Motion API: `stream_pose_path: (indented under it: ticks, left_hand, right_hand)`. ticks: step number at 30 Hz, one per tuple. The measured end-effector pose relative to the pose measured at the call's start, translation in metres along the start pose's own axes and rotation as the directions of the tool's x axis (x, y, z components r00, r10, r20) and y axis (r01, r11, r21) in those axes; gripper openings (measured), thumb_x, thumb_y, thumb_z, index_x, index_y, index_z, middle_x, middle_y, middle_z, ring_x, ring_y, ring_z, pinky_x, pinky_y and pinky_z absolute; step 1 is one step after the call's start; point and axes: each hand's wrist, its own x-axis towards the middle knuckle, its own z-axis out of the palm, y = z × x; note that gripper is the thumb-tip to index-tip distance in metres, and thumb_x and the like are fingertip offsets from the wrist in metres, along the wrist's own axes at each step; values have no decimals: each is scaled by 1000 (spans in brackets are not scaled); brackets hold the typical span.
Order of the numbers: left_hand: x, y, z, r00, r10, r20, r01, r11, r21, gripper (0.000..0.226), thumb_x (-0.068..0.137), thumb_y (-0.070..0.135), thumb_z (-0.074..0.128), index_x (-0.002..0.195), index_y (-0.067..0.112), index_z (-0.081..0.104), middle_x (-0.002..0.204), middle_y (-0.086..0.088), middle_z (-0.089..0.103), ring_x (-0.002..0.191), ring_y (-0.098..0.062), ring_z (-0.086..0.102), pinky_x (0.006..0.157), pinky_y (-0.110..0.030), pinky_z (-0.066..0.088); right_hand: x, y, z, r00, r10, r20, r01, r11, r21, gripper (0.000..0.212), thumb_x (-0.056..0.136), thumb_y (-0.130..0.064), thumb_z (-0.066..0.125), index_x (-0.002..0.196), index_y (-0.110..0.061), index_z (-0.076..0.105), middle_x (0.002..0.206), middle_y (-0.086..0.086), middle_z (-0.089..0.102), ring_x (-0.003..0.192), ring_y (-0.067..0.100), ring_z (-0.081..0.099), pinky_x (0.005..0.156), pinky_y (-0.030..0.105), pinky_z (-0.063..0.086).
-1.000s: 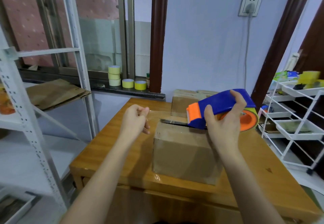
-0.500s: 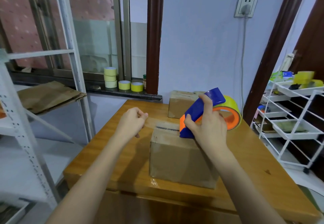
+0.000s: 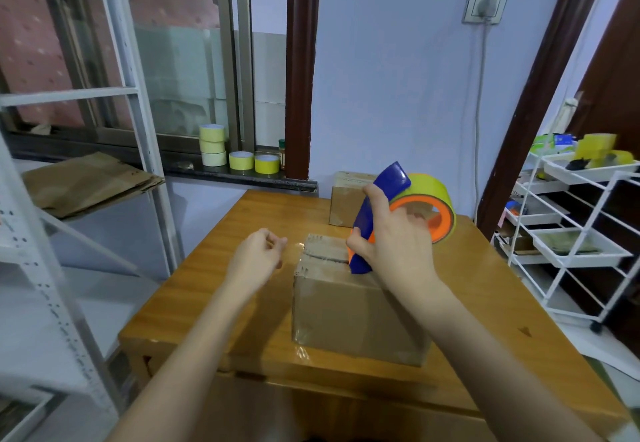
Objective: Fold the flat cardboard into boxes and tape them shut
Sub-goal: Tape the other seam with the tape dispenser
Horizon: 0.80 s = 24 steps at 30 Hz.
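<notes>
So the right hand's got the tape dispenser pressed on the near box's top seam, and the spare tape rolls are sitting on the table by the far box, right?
Not quite. The head view shows the spare tape rolls on the window ledge, not on the table. The rest holds: the right hand grips the tape dispenser on the near box, at its top seam.

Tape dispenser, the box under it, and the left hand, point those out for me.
tape dispenser (image 3: pixel 364 223), head view, on its blue body.
box (image 3: pixel 346 317), head view, on its near side face.
left hand (image 3: pixel 254 258), head view, on its back.
</notes>
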Motion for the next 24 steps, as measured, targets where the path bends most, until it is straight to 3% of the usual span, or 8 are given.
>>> stream_pose_path:
  ticks: [5, 9, 12, 15, 18, 21, 22, 24]
  left_hand:
    - [-9, -4, 29, 989, -147, 12, 145, 952, -271, 22, 99, 30, 49, 88, 12, 52, 69, -1, 57, 55, -13, 48, 52, -27, 37]
    - [-11, -2, 41, 979, -197, 41, 200, 922, -331, 27, 98, 34, 47, 80, 15, 49, 80, -8, 63, 66, -22, 55, 66, -35, 45]
    - [-11, 1, 31, 985, -164, 60, 159, 984, 82, 30, 99, 47, 38, 98, 20, 52, 90, 0, 67, 77, -22, 64, 74, -36, 49]
    - [-12, 5, 24, 979, -173, 111, 117, 915, 387, 23, 103, 33, 33, 111, 16, 47, 94, 2, 60, 82, -20, 58, 72, -32, 45]
    - [-20, -11, 34, 929, -270, 253, 239, 960, 147, 25, 103, 23, 34, 111, 4, 48, 106, -13, 59, 89, -22, 50, 78, -31, 41]
    - [-30, -13, 39, 973, -218, 75, 227, 962, -148, 20, 102, 18, 39, 115, 11, 53, 124, -12, 59, 102, -26, 56, 91, -36, 44]
    - [-32, -6, 38, 979, -201, 19, 197, 931, -307, 28, 102, 21, 39, 125, 11, 53, 131, -8, 56, 113, -25, 54, 97, -37, 42]
    - [-38, 13, 32, 984, -167, 59, 169, 794, -584, 43, 102, 36, 38, 141, 19, 44, 141, 5, 47, 129, -16, 44, 110, -35, 32]
  right_hand:
    - [1, -1, 0, 1000, -3, 25, 4, 999, -36, 50, 79, -25, 62, 125, -11, 49, 67, 10, 44, 59, 29, 43, 56, 32, 33]
    - [1, -2, -1, 999, -19, 43, 20, 999, -28, 50, 84, -27, 58, 130, -14, 44, 75, 9, 44, 66, 29, 45, 60, 32, 33]
    - [1, -1, -2, 999, -20, 50, 21, 999, -23, 52, 87, -31, 54, 134, -17, 38, 84, 9, 51, 75, 28, 53, 64, 32, 39]
    - [-1, 0, -1, 999, -1, 37, 1, 1000, -3, 54, 87, -32, 53, 136, -17, 37, 89, 12, 57, 79, 29, 56, 66, 34, 42]
    - [-1, -2, -1, 998, 23, 54, -22, 1000, -21, 54, 86, -31, 54, 136, -17, 38, 87, 12, 58, 78, 30, 57, 66, 36, 44]
    - [-1, -2, 1, 1000, 15, 14, -15, 1000, 5, 53, 81, -26, 60, 130, -12, 46, 75, 13, 55, 68, 34, 57, 59, 34, 37]
    - [-1, -2, 1, 1000, 17, 23, -17, 1000, 4, 53, 82, -26, 59, 130, -12, 45, 77, 13, 55, 70, 33, 56, 60, 34, 37]
    - [-1, -1, -1, 998, 21, 53, -21, 1000, -7, 53, 86, -29, 54, 135, -15, 38, 85, 12, 56, 77, 31, 56, 65, 34, 40]
